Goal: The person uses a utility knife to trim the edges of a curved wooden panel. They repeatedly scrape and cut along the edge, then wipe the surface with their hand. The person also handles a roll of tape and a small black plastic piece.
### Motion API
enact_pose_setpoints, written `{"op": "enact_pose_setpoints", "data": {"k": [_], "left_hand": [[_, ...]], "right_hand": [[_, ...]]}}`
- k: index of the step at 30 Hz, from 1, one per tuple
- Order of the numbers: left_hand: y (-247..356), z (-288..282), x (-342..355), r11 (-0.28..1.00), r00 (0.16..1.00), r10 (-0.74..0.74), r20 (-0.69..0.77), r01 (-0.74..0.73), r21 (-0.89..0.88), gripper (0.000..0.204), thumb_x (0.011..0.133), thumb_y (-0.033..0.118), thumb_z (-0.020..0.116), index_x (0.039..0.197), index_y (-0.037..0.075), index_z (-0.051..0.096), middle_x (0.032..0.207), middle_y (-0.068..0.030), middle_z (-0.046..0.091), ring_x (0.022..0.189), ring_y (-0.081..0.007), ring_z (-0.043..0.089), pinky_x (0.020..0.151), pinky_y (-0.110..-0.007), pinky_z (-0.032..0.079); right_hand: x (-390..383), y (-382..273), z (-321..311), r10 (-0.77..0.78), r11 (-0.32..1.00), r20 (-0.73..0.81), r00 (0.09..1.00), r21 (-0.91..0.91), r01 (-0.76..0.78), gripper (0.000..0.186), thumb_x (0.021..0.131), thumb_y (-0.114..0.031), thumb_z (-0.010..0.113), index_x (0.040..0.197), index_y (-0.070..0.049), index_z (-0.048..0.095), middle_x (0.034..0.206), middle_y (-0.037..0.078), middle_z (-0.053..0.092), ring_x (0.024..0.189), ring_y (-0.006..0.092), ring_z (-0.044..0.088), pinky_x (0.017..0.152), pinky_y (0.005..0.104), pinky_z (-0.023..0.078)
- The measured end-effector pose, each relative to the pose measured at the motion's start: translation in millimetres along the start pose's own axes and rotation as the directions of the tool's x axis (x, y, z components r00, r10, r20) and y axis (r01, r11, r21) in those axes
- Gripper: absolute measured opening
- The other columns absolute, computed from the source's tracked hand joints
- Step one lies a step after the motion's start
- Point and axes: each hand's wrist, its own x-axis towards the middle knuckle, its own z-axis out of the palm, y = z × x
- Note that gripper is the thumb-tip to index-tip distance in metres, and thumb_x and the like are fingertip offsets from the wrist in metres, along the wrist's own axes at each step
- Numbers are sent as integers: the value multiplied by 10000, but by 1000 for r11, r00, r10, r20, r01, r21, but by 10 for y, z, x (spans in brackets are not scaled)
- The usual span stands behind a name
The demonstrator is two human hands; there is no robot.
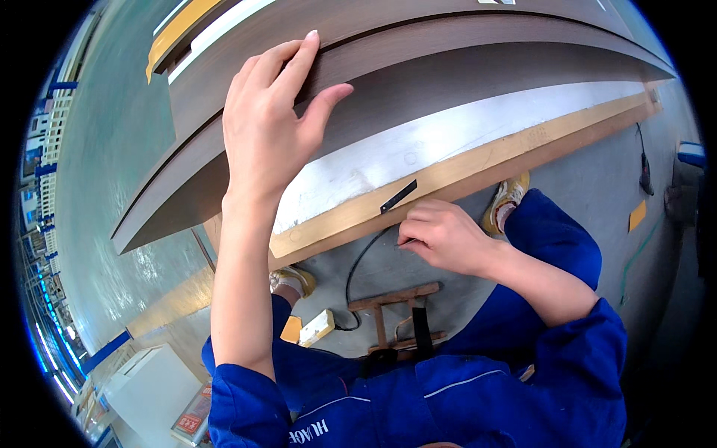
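Observation:
My left hand point(272, 123) lies on a dark brown wood-grain panel point(418, 45), fingers stretched over its upper edge and thumb held apart. Lower and to the right is my right hand point(442, 235), its fingers curled with thumb and forefinger together. Whatever that pinch may hold is too small or hidden to tell. Just beyond those knuckles, a short flat black piece with a slanted end, like a small utility knife point(399, 196), lies on the pale wooden edge of the bench point(478, 160). Between this edge and the panel runs a white surface point(373, 157).
Below the bench stand a wooden stool frame point(396, 302) and a white power strip point(317, 328) with a black cable. A black-handled corded item point(645, 175) and a yellow piece point(637, 216) are at the right. A white box point(153, 392) sits at lower left.

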Motion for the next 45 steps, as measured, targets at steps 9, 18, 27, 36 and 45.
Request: {"op": "enact_pose_setpoints", "data": {"k": [9, 18, 27, 36, 45], "left_hand": [[204, 177, 202, 997, 997, 80, -4, -79, 20, 601, 727, 341, 814, 1222, 49, 636, 1059, -77, 646, 915, -249, 609, 808, -353, 486], [345, 264, 315, 998, 999, -23, 31, 25, -51, 509, 796, 292, 772, 1207, 17, 652, 1053, -112, 642, 932, -284, 609, 826, -374, 487], [538, 347, 388, 997, 997, -74, 5, 74, 9, 561, 722, 336, 813, 1185, 48, 680, 1051, -93, 647, 929, -261, 605, 815, -354, 489], [510, 264, 374, 998, 997, -35, 67, 31, 55, 611, 696, 344, 796, 1220, 58, 664, 1102, -87, 648, 951, -255, 606, 824, -364, 482], [498, 311, 383, 999, 997, -50, -53, 50, 4, 385, 780, 147, 752, 1155, 77, 702, 1105, -86, 696, 964, -250, 648, 844, -333, 506]], "right_hand": [[-66, -20, 131, -69, 997, -27, 997, -30, 68, 118, 723, -63, 717, 777, -58, 612, 767, 78, 586, 787, 269, 602, 720, 381, 495], [-179, 26, 52, -56, 998, 146, 988, -10, 58, 68, 771, -85, 652, 768, -31, 610, 768, 127, 603, 841, 301, 623, 774, 417, 507], [-286, 570, -165, -58, 998, 260, 964, -2, 61, 102, 795, -126, 665, 794, -36, 616, 793, 124, 627, 812, 328, 646, 725, 446, 518], [-239, 1020, -740, -38, 999, 459, 888, -4, 45, 107, 806, -124, 693, 861, -60, 628, 845, 102, 645, 907, 289, 635, 799, 405, 511], [87, 672, -1730, -226, 974, 155, 962, 33, 224, 112, 770, -26, 735, 852, -59, 667, 831, 76, 653, 762, 225, 629, 699, 317, 523]]}}
